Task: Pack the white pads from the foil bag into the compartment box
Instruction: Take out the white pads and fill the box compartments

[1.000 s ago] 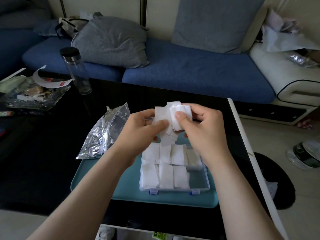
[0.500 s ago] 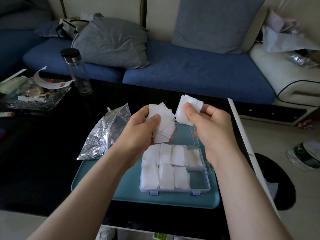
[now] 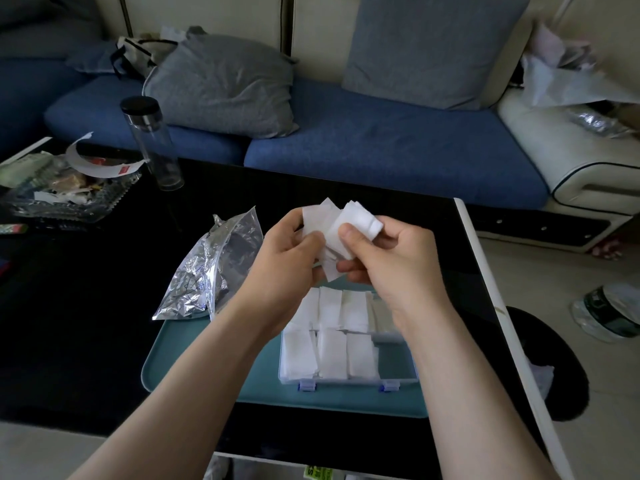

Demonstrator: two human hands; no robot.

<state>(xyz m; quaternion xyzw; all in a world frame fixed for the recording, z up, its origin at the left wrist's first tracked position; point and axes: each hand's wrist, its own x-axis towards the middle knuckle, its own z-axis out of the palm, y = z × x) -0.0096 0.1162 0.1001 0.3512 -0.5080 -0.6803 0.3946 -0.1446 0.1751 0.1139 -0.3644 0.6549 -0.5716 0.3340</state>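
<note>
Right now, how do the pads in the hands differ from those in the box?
The held pads are a loose fanned bunch in the air, pinched by the left hand and right hand; the boxed pads lie flat in the compartment box. The held pads sit at mixed angles; the boxed pads line up in rows. Both are white rectangles.

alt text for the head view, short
A left hand and right hand together hold white pads above a clear compartment box, mostly filled, on a teal tray; a crumpled foil bag lies left of it.

Head-worn view — forward, downward, close over hands (image 3: 346,251)
</note>
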